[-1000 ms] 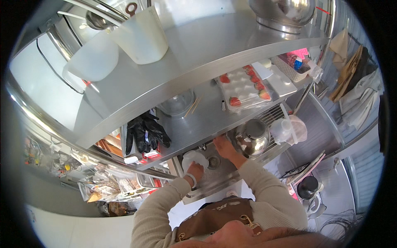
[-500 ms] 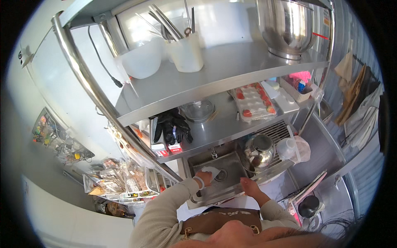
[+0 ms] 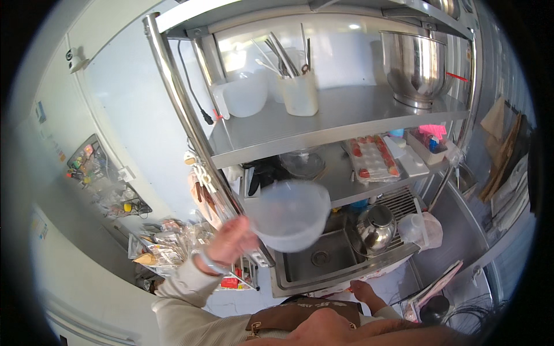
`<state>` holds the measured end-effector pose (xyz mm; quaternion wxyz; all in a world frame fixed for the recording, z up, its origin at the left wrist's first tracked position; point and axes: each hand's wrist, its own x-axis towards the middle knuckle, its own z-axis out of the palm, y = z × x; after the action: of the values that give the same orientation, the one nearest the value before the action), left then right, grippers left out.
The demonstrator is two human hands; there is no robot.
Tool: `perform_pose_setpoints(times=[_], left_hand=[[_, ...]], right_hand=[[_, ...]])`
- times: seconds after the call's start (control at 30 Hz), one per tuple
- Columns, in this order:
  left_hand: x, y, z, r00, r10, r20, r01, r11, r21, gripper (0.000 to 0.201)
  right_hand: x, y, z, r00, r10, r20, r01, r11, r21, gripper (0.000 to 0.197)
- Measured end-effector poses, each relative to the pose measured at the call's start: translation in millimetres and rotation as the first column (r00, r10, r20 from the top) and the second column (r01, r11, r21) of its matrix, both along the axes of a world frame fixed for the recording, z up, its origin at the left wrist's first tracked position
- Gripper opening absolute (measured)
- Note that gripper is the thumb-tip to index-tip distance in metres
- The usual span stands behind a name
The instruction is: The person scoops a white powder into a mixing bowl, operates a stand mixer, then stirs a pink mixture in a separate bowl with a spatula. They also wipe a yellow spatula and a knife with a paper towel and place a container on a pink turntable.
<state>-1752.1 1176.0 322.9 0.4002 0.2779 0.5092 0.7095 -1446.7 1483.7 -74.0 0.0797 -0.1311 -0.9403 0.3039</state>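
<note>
My left hand (image 3: 232, 239) is raised in front of the shelf rack, its fingers closed on the rim side of a translucent white plastic bowl (image 3: 291, 216). The bowl is slightly blurred and hangs above the left part of the steel sink (image 3: 283, 278), hiding part of the shelf edge and the black gloves (image 3: 268, 171) behind. Lower and to the right, my right hand (image 3: 363, 291) is close to my brown apron (image 3: 294, 311), below the sink's front edge. Its fingers are too small and foreshortened to read.
A round steel pot (image 3: 376, 228) stands at the sink's right, beside a slatted drainer (image 3: 404, 202). Above are a tray of strawberries (image 3: 372, 161), a utensil holder (image 3: 299, 95), a white jug (image 3: 245, 95) and a large steel mixing bowl (image 3: 414, 69). Packaged goods (image 3: 173, 236) fill a rack at left.
My left hand has risen out of the sink area toward the left and now holds up the bowl. My right hand has dropped back toward my body. The view has shifted left.
</note>
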Motion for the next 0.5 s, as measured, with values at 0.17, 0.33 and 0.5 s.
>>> perform_pose_setpoints(times=[0.17,0.33,0.5], left_hand=[[8.7,11.4,144.6,0.916,0.315,-0.248,-0.173,0.869,0.464,0.054],[-36.8,97.3,210.7,0.574,0.781,-0.246,-0.598,0.605,0.526,0.052],[-126.9,176.1,248.4,0.125,0.947,-0.295,-0.808,0.27,0.524,0.075]], right_hand=[[-27.6,-0.2,-39.7,0.892,0.082,0.445,0.017,0.977,-0.214,0.034],[-52.7,3.8,-45.2,0.961,0.021,0.274,0.128,0.849,-0.512,0.045],[-61.6,23.5,-78.3,0.918,0.132,0.374,0.199,0.663,-0.722,0.048]])
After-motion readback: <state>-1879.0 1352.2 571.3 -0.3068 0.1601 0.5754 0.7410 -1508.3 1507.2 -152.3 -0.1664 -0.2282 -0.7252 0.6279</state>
